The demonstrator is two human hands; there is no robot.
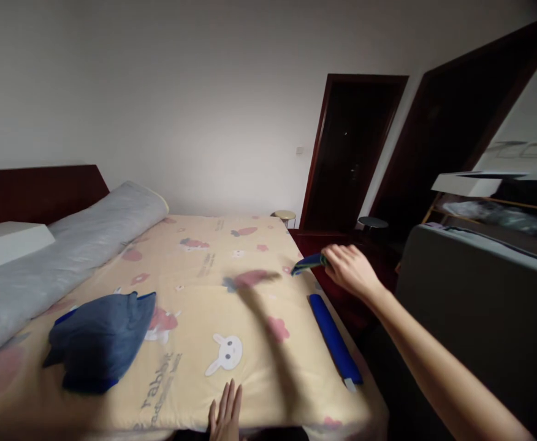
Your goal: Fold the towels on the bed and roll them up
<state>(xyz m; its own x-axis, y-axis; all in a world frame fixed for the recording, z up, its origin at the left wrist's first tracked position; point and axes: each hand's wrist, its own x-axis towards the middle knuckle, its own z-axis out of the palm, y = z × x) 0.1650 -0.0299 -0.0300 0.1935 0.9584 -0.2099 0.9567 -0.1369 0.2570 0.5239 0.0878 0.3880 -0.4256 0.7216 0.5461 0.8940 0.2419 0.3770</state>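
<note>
My right hand (350, 268) is raised over the bed's right edge, its fingers closed round one end of a folded blue cloth (308, 264) with a greenish edge. Below it, a long, narrow folded blue cloth (333, 338) lies along that edge, a white tag at its near end. My left hand (226, 411) rests flat on the near side of the patterned sheet (199, 312), fingers stretched out and holding nothing. To the left, a crumpled grey-blue cloth (105, 340) with brighter blue edges is spread on the sheet.
A long grey roll (89, 239) and a white box (13, 245) lie by the dark red headboard (38, 190). Stools (284, 215) stand beyond the bed near a dark door (354, 153). A large grey panel (475, 324) and a loaded shelf (502, 208) are on the right.
</note>
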